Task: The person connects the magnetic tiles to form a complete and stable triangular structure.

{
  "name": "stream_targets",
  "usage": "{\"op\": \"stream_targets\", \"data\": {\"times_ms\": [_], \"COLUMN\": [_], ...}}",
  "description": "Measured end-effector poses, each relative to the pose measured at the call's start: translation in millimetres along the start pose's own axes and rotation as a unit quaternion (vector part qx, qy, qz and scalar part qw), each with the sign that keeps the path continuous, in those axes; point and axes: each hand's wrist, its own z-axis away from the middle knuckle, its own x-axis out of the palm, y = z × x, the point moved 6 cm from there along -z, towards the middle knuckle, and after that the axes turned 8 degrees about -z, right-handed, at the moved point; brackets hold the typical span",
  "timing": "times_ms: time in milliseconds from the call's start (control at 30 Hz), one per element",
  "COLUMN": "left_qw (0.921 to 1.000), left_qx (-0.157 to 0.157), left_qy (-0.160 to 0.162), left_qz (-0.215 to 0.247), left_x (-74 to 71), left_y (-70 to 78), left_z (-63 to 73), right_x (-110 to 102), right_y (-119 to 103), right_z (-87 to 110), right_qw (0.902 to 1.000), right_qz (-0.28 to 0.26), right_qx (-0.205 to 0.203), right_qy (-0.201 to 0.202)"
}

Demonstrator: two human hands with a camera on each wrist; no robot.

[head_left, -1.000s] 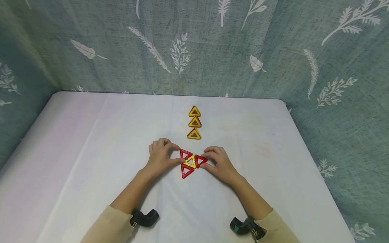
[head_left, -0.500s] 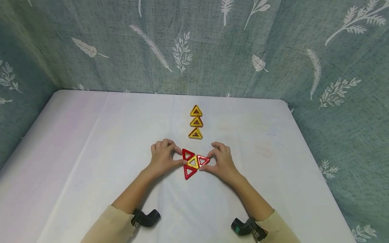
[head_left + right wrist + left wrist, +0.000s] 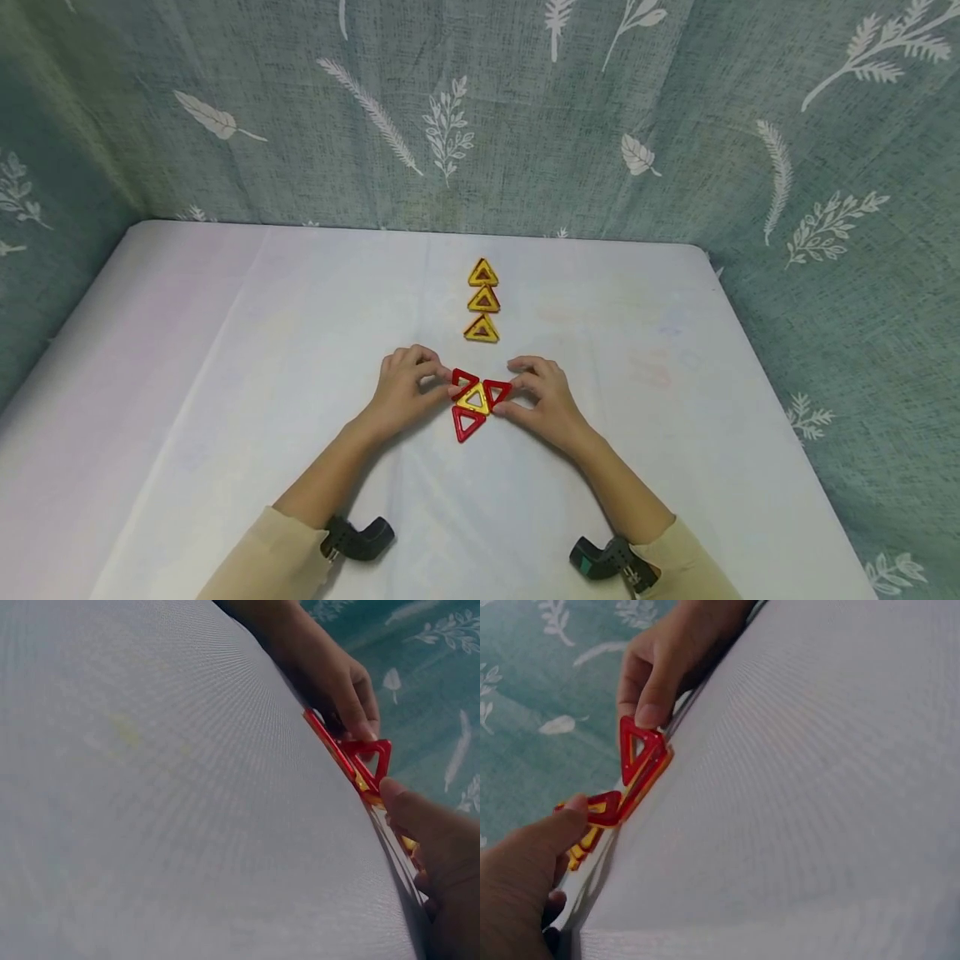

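Just in front of the person, a yellow triangular magnetic tile (image 3: 484,404) has red triangular tiles at its three sides. The left hand (image 3: 405,387) pinches the upper-left red tile (image 3: 467,375) between thumb and fingers. With thumb and fingertips, the right hand (image 3: 543,404) grips the right red tile (image 3: 498,383). Both gripped red tiles stand tilted up from the table in the wrist views. The lower-left red tile (image 3: 456,423) is untouched by either hand and looks flat. Fingers partly hide the upper-left and right tiles.
Beyond the hands, a yellow-and-red triangle (image 3: 482,338), a second triangle (image 3: 483,311) and a third triangle (image 3: 483,284) lie in a column on the white table (image 3: 225,375). A green leaf-patterned curtain (image 3: 525,150) hangs behind the table and along its sides.
The left thumb has shifted up onto the upper-left red tile. The right red tile has changed its tilt, and the right fingers have come lower around it.
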Motion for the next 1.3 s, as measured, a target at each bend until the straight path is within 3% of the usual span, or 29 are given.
{"op": "stream_targets", "data": {"times_ms": [433,833,1067,1300], "left_qw": [0.9982,0.9956,0.9921,0.9941], "left_qx": [0.047,0.075,0.115,0.105], "left_qy": [0.006,0.009,0.025,0.006], "left_qz": [0.038,0.055,0.044,0.027], "left_x": [1.2,1.7,1.5,2.3], "left_y": [6.9,12.9,15.2,11.7], "left_z": [-0.9,-0.9,-0.9,-1.2], "right_x": [3,9,11,14], "right_y": [-4,-22,-23,-23], "right_z": [-0.5,-1.0,-1.4,-0.2], "right_qw": [0.9993,0.9921,0.9881,0.9883], "right_qz": [-0.032,-0.026,-0.020,0.029], "right_qx": [0.013,-0.105,-0.132,-0.138], "right_qy": [0.012,0.063,0.075,0.057]}}
